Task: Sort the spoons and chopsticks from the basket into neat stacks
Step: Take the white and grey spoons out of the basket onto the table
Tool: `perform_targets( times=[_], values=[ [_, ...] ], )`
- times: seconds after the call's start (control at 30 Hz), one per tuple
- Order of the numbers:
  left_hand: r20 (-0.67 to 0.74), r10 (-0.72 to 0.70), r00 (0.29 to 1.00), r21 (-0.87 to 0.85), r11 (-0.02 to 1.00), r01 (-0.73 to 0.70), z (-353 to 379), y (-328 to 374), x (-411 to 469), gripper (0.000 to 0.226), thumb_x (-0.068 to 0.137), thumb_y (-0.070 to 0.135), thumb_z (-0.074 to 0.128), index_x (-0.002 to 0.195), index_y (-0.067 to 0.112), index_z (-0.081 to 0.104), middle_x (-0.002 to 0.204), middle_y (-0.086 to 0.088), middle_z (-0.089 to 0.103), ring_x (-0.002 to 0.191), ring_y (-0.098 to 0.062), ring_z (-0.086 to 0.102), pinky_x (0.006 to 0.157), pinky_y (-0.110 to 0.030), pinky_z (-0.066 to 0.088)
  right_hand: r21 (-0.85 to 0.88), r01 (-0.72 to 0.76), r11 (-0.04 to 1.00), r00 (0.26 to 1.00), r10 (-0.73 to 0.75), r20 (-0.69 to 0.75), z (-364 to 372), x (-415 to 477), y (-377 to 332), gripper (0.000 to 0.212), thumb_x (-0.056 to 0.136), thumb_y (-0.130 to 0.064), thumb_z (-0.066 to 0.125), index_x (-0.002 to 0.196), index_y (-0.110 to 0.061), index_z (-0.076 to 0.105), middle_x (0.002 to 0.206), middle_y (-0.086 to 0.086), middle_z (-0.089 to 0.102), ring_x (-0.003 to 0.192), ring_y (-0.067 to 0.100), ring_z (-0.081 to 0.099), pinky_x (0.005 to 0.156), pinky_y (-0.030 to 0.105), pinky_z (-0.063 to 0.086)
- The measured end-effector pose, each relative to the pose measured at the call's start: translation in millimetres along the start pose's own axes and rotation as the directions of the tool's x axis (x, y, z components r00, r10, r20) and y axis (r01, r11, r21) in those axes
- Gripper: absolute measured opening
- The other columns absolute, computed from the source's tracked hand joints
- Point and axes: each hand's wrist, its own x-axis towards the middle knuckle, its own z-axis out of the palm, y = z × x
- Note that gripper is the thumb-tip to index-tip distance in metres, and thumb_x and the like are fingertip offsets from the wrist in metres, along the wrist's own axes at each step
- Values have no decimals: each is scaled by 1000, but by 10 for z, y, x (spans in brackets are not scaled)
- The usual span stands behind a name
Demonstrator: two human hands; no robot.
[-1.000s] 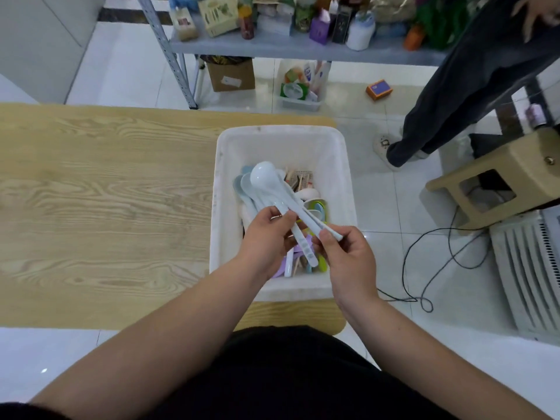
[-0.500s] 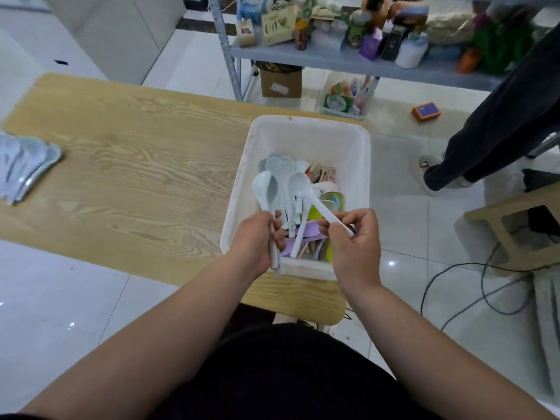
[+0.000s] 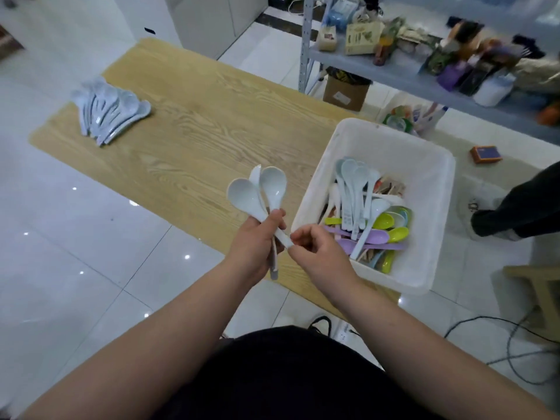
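Spoons (image 3: pixel 246 199), glossy white, bowls fanned upward, handles in left hand (image 3: pixel 257 245)

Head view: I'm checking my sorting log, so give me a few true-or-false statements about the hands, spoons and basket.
1. The left hand grips a bunch of white spoons. True.
2. The basket is empty. False: it holds more white spoons, green spoons and purple spoons.
3. A pile of pale spoons lies on the table, well apart from the basket. True.
4. The right hand lies flat on the table. False: its fingers pinch a handle end of the white spoons, beside the left hand.
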Motion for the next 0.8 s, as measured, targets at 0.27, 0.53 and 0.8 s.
perform_targets(
  times=[0.27, 0.53, 0.8],
  values=[
    [-62, 24, 998, 45, 999, -22, -1500, 295, -227, 13, 101, 28, 55, 107, 16, 57, 95, -11, 69, 88, -28, 72, 71, -47, 60, -168, 44, 985, 976, -6, 218, 1557, 147, -448, 21, 92, -29, 71, 108, -21, 60, 90, -9, 69, 75, 4, 68, 62, 21, 52],
    [-54, -67, 996, -209, 976, 55, -2703, 662, -338, 26, 95, 18, 46, 109, 0, 57, 87, -18, 67, 77, -28, 68, 64, -42, 53, -149, 49, 988, 922, 13, 387, 2779, 265, -699, 15, 93, -25, 69, 107, -32, 70, 88, -18, 73, 79, 1, 66, 67, 24, 51],
    [57, -50, 997, -112, 992, 56, -3183, 900, 30, 34, 93, 0, 35, 107, -2, 66, 90, -16, 71, 77, -27, 70, 71, -36, 58, -54, -95, 994, 941, 108, 321, 3189, 766, -830, 21, 96, -18, 58, 107, -28, 73, 101, -1, 77, 95, 22, 74, 88, 46, 60]
  ],
)
